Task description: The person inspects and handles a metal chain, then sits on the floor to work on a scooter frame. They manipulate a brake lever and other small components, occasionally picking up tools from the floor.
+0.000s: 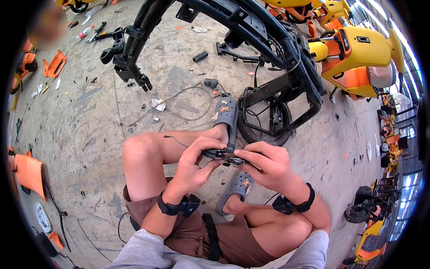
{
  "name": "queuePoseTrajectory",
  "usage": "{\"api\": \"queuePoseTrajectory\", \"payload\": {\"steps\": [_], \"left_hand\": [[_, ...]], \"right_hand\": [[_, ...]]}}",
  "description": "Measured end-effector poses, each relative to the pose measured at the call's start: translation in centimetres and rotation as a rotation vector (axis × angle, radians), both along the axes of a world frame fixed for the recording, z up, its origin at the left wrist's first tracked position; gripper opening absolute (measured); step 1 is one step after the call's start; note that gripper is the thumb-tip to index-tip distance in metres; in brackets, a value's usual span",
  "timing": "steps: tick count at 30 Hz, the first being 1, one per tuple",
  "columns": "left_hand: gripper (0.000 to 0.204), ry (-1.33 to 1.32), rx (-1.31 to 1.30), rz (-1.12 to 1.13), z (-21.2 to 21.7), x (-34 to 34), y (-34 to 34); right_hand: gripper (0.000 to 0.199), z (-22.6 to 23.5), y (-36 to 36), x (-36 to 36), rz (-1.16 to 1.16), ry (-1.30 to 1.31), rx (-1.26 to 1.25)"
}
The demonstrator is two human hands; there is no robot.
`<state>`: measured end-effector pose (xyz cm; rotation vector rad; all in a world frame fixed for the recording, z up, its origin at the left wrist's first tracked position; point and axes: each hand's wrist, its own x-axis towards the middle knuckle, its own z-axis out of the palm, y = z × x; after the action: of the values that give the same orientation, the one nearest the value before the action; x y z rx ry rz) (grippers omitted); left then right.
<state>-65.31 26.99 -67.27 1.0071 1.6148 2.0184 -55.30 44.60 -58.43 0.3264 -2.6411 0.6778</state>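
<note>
Bottle: clear plastic bottle [83, 33] with red on it, lying on its side on the floor at the upper left; whether anything is inside cannot be told
Dark part [222, 154]: between the two hands, above the shins; small, narrow, hard-looking, mostly black, with a rounded shiny piece at its right end; a thin grey lead [177, 141] with a reddish tip trails to the left
Left hand [191, 165]: thumb and fingers pinching the left end of the dark part
Right hand [270, 163]: thumb and forefinger pinching its right end; the other fingers curled
Wrists: black straps, each bearing a boxy black module; left module [192, 205], right module [283, 205]
Clogs: grey, moulded, perforated, with small charms; upper clog [226, 112] near the tyre [251, 136], lower clog [236, 190] below the hands
Frame: glossy black tubular frame [289, 54], bent and angular, standing ahead over the tyre
Floor [105, 179]: worn grey concrete, patchy and stained; on it a looped cable [211, 102], crumpled white plastic [158, 105], a ribbed black cylinder [200, 57], a curved orange panel [30, 175]
Upper right: yellow-and-orange scooter [365, 47], smooth rounded bodywork
</note>
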Motion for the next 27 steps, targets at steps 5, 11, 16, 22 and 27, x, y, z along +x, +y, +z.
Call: {"api": "queuePoseTrajectory", "payload": {"steps": [5, 11, 16, 22, 27], "left_hand": [[0.044, -0.289, 0.065, 0.038, -0.8, 0.2, 0.3], [0.048, -0.521, 0.168, 0.015, -0.7, -0.8, -0.1], [0.043, -0.539, 0.149, 0.006, -0.1, -0.9, -0.2], [0.040, -0.437, 0.091, 0.014, -0.6, -1.0, -0.4], [0.041, -0.488, 0.092, -0.003, -0.5, -0.9, -0.4]], "right_hand": [[0.034, 0.5, 0.2, 0.2, -0.077, -0.098, -0.263], [0.035, -0.3, 0.3, 0.7, -0.202, -0.224, -0.514], [0.044, 0.0, 0.0, 0.8, -0.282, -0.323, -0.625], [0.048, 0.2, 0.3, 0.7, -0.271, -0.345, -0.564], [0.047, 0.2, 0.4, 0.7, -0.273, -0.347, -0.533]]}}
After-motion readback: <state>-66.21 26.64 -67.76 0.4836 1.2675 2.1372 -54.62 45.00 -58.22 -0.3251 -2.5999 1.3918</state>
